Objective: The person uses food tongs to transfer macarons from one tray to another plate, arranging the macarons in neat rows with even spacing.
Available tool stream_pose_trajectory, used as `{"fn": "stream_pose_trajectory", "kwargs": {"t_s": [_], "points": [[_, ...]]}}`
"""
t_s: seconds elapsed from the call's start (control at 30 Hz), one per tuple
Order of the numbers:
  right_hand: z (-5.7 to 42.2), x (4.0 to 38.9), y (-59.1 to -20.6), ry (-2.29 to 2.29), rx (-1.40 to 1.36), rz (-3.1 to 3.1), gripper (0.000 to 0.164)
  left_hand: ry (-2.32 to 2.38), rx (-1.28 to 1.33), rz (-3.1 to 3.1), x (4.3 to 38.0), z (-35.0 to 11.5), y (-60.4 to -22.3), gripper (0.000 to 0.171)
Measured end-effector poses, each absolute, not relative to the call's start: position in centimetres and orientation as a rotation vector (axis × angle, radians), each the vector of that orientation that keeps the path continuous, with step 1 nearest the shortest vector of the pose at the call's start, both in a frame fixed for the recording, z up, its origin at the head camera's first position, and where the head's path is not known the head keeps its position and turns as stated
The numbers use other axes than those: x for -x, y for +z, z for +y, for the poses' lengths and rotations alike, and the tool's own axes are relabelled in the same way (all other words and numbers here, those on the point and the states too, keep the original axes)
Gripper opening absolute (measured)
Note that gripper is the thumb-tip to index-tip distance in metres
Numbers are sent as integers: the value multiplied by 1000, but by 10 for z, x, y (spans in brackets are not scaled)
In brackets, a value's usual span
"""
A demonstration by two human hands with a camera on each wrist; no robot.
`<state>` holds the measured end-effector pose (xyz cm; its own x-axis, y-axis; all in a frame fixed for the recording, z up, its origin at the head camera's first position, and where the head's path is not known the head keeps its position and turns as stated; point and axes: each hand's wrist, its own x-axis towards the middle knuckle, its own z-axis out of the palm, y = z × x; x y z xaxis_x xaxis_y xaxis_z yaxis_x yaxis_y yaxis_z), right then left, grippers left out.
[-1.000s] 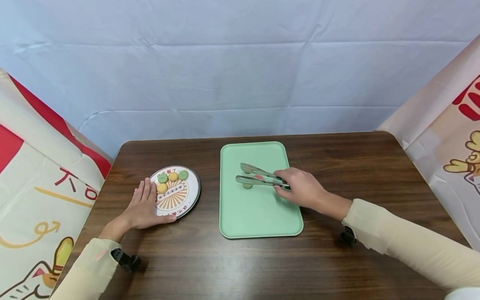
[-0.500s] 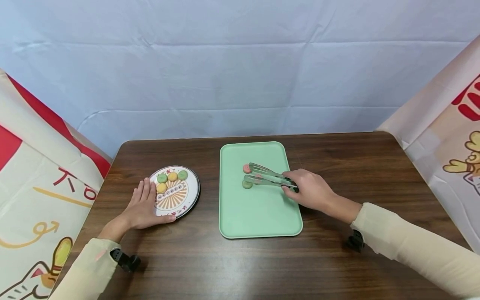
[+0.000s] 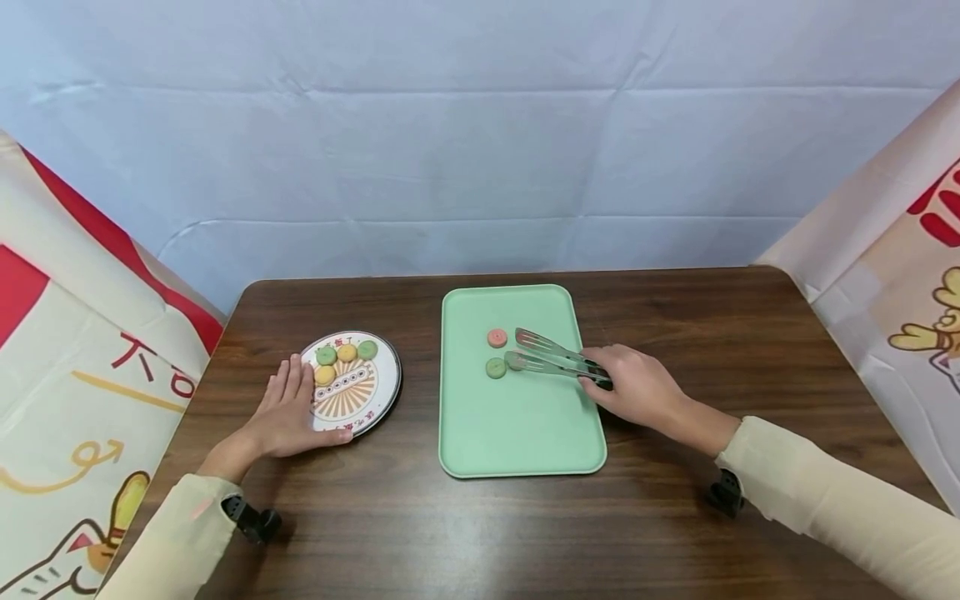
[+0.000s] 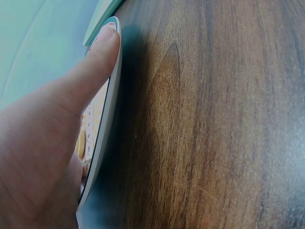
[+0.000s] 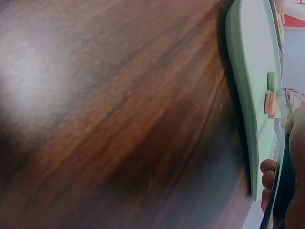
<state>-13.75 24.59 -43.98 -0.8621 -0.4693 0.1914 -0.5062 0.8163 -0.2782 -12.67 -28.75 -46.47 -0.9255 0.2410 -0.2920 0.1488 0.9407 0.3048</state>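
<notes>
My right hand (image 3: 630, 388) grips a pair of metal tongs (image 3: 551, 367) by their dark handles. The tongs' two arms are spread over the light green tray (image 3: 517, 433). Left of their tips lie a pink macaron (image 3: 497, 337) and a green macaron (image 3: 496, 367) on the tray. In the right wrist view, a pink macaron (image 5: 270, 105) shows right beside the tong tips. My left hand (image 3: 285, 417) rests at the near left rim of a round printed plate (image 3: 382, 387), fingers straight, thumb (image 4: 95, 62) laid over the rim. Green and yellow macarons (image 3: 347, 352) sit on the plate's far left part.
All of this stands on a dark brown wooden table (image 3: 405, 517). A pale cloth (image 3: 480, 167) hangs behind it, and printed cloths flank both sides. Bare wood separates the plate from the tray. Black wrist cameras (image 3: 251, 521) are strapped to both wrists.
My right hand and the tongs have drawn back to the right, uncovering the pink and green macarons at the tray's left. The left hand and plate have stayed put.
</notes>
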Motion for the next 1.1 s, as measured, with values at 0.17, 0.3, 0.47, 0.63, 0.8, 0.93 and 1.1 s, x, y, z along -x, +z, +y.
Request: {"fn": "stream_pose_trajectory", "kwargs": {"t_s": [0.17,0.3,0.47,0.63,0.8,0.93,1.1], "points": [[250,136,-441,490,-777,-2888,42,392,-285,2767,127,-288,-465,149],[251,136,-442,485,-787,-2879,41,383,-284,2770,128,-288,-466,149],[252,137,-443,471,-794,-2880,40,385,-281,2763,129,-288,-466,150],[251,138,-442,462,-796,-2889,38,399,-283,2764,128,-287,-464,149],[250,139,-440,462,-803,-2897,38,394,-283,2764,128,-285,-463,147],[248,141,-441,463,-819,-2888,39,404,-284,2761,127,-284,-461,147],[245,144,-443,473,-841,-2873,37,393,-282,2754,126,-284,-459,147]]}}
